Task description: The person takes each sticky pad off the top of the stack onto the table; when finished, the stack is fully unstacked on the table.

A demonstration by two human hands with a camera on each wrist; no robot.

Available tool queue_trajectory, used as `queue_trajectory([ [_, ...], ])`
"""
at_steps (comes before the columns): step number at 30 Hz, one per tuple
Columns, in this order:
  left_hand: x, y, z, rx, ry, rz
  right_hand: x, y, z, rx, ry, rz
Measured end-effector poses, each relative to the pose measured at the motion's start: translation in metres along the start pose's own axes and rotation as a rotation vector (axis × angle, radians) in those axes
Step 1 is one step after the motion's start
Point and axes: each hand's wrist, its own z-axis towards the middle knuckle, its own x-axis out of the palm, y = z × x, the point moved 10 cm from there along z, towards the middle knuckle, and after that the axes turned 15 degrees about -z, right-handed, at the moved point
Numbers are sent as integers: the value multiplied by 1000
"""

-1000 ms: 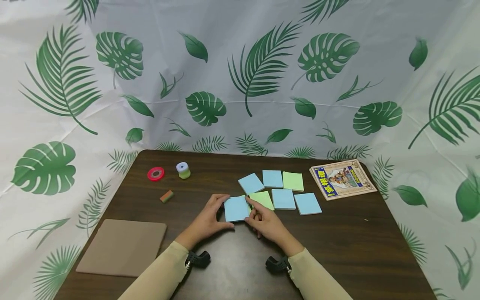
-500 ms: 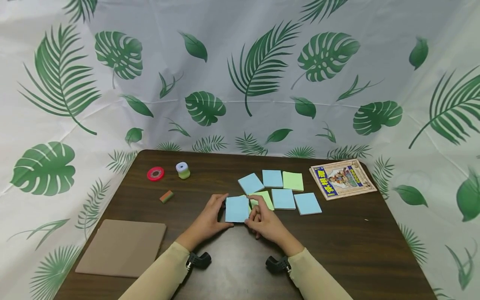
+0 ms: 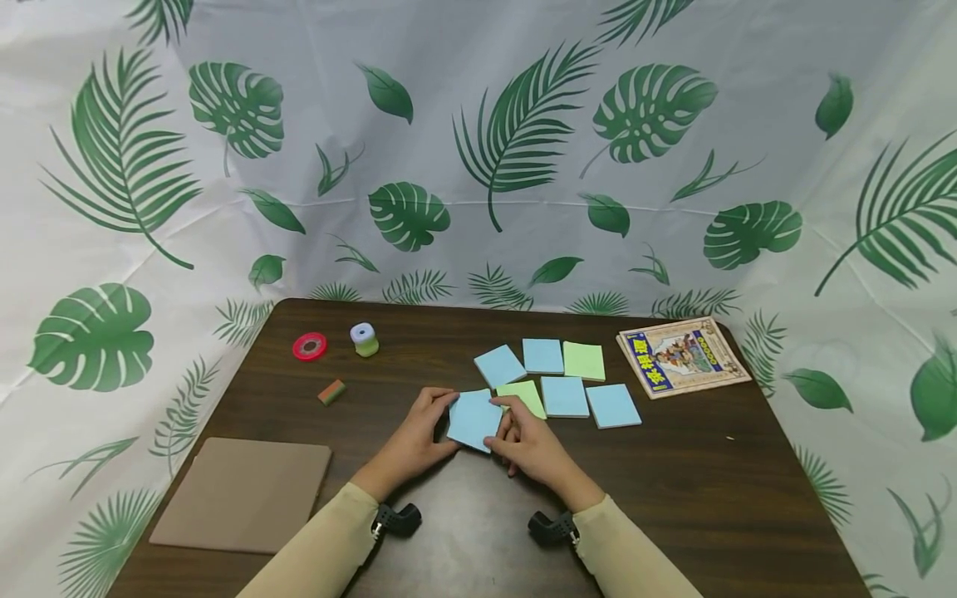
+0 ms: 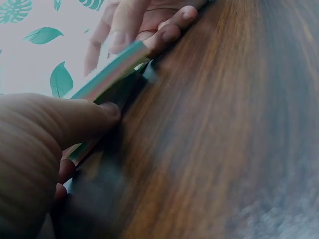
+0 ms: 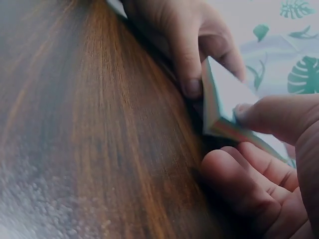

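Dark wood-grain table is taking up the whole bottom of the head view, with a leaf-print sheet hanging behind it as a backdrop. Nearest the person, both hands are working one blue sticky-note pad, which is sitting tilted near the middle of the table, one corner lifted a bit. The left hand is curling round its left edge, thumb on the near side and fingers on the far side. The right hand is pinching the right corner, thumb on top and fingers tucked under; how hard it's squeezing I honestly can't tell from the blurry wrist view. Just beyond are lying loose notes, a green sticky note touching the pad and blue ones next to it. Off left are a brown board, a small eraser, a red tape roll and a little sharpener; far right, a picture book.
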Motion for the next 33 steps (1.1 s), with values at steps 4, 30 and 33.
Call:
queue_trajectory([
  [4, 0, 1, 0, 0, 1, -2, -1, -1, -1, 14, -16, 13],
  [30, 0, 1, 0, 6, -2, 20, -18, 25, -12, -361, -123, -389],
  [33, 0, 1, 1, 14, -7, 15, -14, 27, -12, -395, -107, -418],
])
